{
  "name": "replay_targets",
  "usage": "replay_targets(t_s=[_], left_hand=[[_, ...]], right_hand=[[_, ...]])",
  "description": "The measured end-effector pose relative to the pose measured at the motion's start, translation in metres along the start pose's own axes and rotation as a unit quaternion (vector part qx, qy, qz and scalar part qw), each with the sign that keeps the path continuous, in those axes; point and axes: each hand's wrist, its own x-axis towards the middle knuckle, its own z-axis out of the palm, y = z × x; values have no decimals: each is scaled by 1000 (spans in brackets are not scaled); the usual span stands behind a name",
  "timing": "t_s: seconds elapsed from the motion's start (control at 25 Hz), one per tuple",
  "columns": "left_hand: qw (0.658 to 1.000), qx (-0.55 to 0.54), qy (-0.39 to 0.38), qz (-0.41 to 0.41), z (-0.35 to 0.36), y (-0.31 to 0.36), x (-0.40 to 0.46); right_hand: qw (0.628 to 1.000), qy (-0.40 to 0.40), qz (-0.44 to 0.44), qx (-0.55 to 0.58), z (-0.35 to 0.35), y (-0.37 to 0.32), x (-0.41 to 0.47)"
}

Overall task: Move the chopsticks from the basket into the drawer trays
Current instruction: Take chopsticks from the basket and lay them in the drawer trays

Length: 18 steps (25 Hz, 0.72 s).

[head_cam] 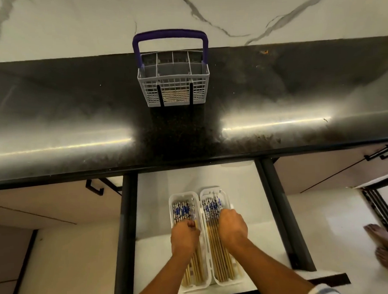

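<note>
A grey cutlery basket [174,85] with a purple handle stands on the dark counter, and I see no chopsticks sticking out of it. Below, the open drawer [155,193] holds two white trays side by side. The left tray [172,205] and the right tray [226,198] are both filled with several wooden chopsticks [183,210] with blue-and-white patterned ends. My left hand [184,235] rests curled on the chopsticks in the left tray. My right hand [232,228] presses curled on the chopsticks in the right tray.
The dark glossy counter [76,121] runs across the view, with a marble wall behind it. Closed cabinet fronts with black handles [95,189] flank the drawer. A person's bare feet [384,245] stand on the floor at the right.
</note>
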Motion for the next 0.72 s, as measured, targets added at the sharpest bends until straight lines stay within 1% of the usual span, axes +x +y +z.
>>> replay_targets(t_s=[0.16,0.4,0.6,0.72], left_hand=[[999,49,6,-21,5,5,9],[997,66,-9,-37,8,8,18],[996,76,7,-43,8,5,23],[993,110,-2,-44,10,1,30]], right_hand=[[999,-6,-15,-32,6,-9,13],[999,-10,-18,-47,10,-14,25],[999,-16,-27,-42,11,-16,24],[998,-28,-31,-44,12,-14,22]])
